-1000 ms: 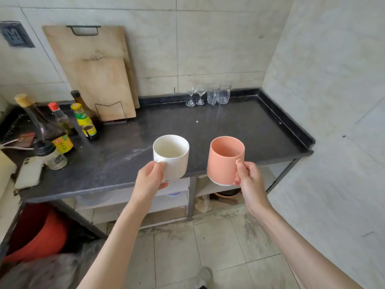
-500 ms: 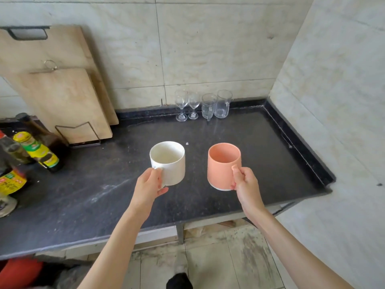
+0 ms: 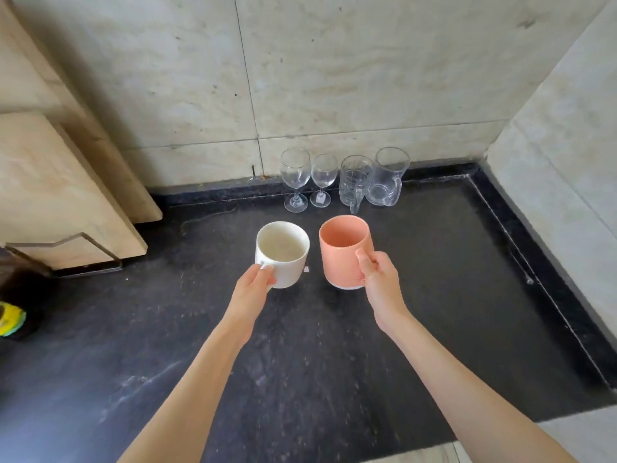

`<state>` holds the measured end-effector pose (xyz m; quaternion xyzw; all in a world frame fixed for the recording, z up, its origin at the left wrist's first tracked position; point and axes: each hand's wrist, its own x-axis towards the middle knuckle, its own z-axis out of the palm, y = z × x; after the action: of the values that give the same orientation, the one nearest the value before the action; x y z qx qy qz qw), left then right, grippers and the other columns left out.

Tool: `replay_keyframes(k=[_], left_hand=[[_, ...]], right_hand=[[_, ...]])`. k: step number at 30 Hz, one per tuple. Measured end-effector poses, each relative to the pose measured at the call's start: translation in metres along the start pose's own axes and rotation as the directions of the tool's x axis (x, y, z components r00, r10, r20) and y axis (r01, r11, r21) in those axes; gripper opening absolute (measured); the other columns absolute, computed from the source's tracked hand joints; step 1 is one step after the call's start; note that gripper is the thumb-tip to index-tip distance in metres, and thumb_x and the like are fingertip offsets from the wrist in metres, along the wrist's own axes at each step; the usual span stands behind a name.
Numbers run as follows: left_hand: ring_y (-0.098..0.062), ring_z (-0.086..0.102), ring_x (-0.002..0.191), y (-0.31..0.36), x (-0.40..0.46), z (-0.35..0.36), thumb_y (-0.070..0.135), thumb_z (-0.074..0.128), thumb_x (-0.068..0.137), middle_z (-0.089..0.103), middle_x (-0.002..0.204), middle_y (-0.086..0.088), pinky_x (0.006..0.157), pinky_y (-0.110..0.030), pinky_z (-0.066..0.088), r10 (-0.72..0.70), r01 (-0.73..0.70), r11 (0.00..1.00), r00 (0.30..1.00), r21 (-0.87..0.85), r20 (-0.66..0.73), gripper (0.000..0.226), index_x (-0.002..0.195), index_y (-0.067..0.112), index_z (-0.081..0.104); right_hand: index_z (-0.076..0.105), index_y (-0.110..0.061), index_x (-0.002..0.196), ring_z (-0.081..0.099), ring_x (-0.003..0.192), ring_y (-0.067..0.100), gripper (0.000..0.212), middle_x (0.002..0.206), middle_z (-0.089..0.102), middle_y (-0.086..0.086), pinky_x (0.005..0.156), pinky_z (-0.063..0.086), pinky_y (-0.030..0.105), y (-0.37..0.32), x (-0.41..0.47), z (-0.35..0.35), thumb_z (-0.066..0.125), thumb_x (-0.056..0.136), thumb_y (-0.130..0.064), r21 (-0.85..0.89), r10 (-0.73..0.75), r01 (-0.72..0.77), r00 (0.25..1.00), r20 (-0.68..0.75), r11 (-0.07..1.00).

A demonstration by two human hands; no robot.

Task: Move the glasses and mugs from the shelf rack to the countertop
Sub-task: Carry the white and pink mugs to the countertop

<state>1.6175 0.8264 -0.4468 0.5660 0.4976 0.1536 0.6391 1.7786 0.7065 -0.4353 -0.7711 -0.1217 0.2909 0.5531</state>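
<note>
My left hand (image 3: 252, 289) grips the handle of a white mug (image 3: 283, 253), held upright over the black countertop (image 3: 300, 362). Beside it, my right hand (image 3: 379, 284) holds a salmon-pink mug (image 3: 344, 248) by its handle side, also upright. The two mugs are a small gap apart. Whether their bases touch the counter I cannot tell. Behind them, along the back wall, stand two wine glasses (image 3: 295, 178) (image 3: 323, 180), a clear tumbler (image 3: 354, 182) and a clear glass mug (image 3: 387, 177). The shelf rack is out of view.
Wooden cutting boards (image 3: 50, 182) lean against the wall at left, in a wire stand (image 3: 66, 243). A yellow-labelled bottle (image 3: 11, 320) sits at the far left edge. A raised black rim (image 3: 534, 262) borders the counter on the right, by the tiled side wall.
Both hands have carried the mugs forward over the counter toward the glasses at the back wall. The view has moved closer, and the floor and shelves below have dropped out of sight.
</note>
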Motion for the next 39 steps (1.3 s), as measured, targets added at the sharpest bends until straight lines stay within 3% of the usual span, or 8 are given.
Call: replay_keyframes(k=[4, 13, 18, 23, 28, 34, 39], left_hand=[[-0.007, 0.050, 0.088, 0.002, 0.033, 0.014, 0.024, 0.042, 0.092, 0.058, 0.091, 0.004, 0.074, -0.021, 0.035, -0.017, 0.017, 0.999, 1.000, -0.032, -0.025, 0.020, 0.081, 0.017, 0.057], [-0.002, 0.052, 0.081, 0.004, 0.077, 0.031, 0.024, 0.043, 0.090, 0.056, 0.079, 0.012, 0.072, -0.018, 0.037, -0.005, 0.003, 0.997, 1.000, -0.073, -0.031, 0.021, 0.072, 0.023, 0.054], [-0.003, 0.055, 0.092, 0.004, 0.091, 0.034, 0.027, 0.043, 0.092, 0.061, 0.089, 0.010, 0.077, -0.018, 0.037, 0.010, -0.010, 0.997, 1.000, -0.075, -0.001, 0.020, 0.079, 0.021, 0.058], [-0.004, 0.054, 0.101, 0.002, 0.101, 0.036, 0.032, 0.042, 0.094, 0.063, 0.101, 0.008, 0.079, -0.016, 0.036, 0.005, -0.001, 0.994, 0.999, -0.108, 0.034, 0.021, 0.090, 0.021, 0.060], [-0.008, 0.053, 0.106, -0.005, 0.109, 0.036, 0.032, 0.042, 0.095, 0.061, 0.106, 0.003, 0.087, -0.022, 0.035, -0.010, 0.017, 0.994, 0.998, -0.111, 0.056, 0.022, 0.091, 0.020, 0.060], [-0.012, 0.052, 0.106, -0.008, 0.117, 0.035, 0.030, 0.045, 0.095, 0.061, 0.105, 0.005, 0.096, -0.031, 0.037, -0.023, 0.030, 0.993, 0.998, -0.111, 0.064, 0.018, 0.094, 0.022, 0.060], [-0.013, 0.052, 0.105, -0.009, 0.122, 0.031, 0.032, 0.045, 0.094, 0.060, 0.102, 0.006, 0.097, -0.031, 0.037, -0.024, 0.031, 0.996, 0.997, -0.086, 0.076, 0.018, 0.097, 0.021, 0.060]], right_hand=[[0.050, -0.009, 0.089, 0.048, 0.075, 0.007, 0.022, 0.082, 0.049, -0.004, 0.064, 0.039, 0.022, -0.001, 0.042, 0.018, 0.044, 0.094, -0.029, 0.011, 0.003, -0.002, 0.999, -0.035, 1.000], [0.051, -0.012, 0.096, 0.051, 0.082, 0.007, 0.027, 0.087, 0.052, -0.006, 0.069, 0.042, 0.022, 0.018, 0.094, 0.034, 0.042, 0.094, -0.038, -0.059, 0.015, -0.013, 0.999, 0.029, 0.998], [0.052, -0.013, 0.101, 0.054, 0.092, 0.011, 0.032, 0.098, 0.057, -0.002, 0.081, 0.043, 0.026, 0.025, 0.105, 0.037, 0.043, 0.092, -0.043, -0.044, 0.054, -0.051, 0.995, 0.084, 0.998], [0.053, -0.013, 0.098, 0.054, 0.090, 0.012, 0.032, 0.096, 0.057, -0.001, 0.081, 0.043, 0.027, 0.029, 0.113, 0.037, 0.046, 0.091, -0.043, -0.042, 0.044, -0.039, 0.992, 0.116, 0.998], [0.054, -0.016, 0.092, 0.053, 0.089, 0.013, 0.027, 0.096, 0.057, 0.000, 0.079, 0.043, 0.023, 0.033, 0.119, 0.036, 0.048, 0.090, -0.042, -0.050, 0.050, -0.043, 0.985, 0.162, 0.998], [0.055, -0.020, 0.093, 0.057, 0.102, 0.017, 0.021, 0.105, 0.060, 0.002, 0.093, 0.045, 0.033, 0.039, 0.125, 0.035, 0.049, 0.091, -0.040, -0.019, 0.095, -0.093, 0.984, 0.148, 0.995], [0.055, -0.014, 0.100, 0.059, 0.104, 0.015, 0.023, 0.112, 0.062, 0.005, 0.082, 0.047, 0.019, 0.040, 0.125, 0.039, 0.048, 0.092, -0.035, 0.059, 0.110, -0.121, 0.981, 0.158, 0.991]])
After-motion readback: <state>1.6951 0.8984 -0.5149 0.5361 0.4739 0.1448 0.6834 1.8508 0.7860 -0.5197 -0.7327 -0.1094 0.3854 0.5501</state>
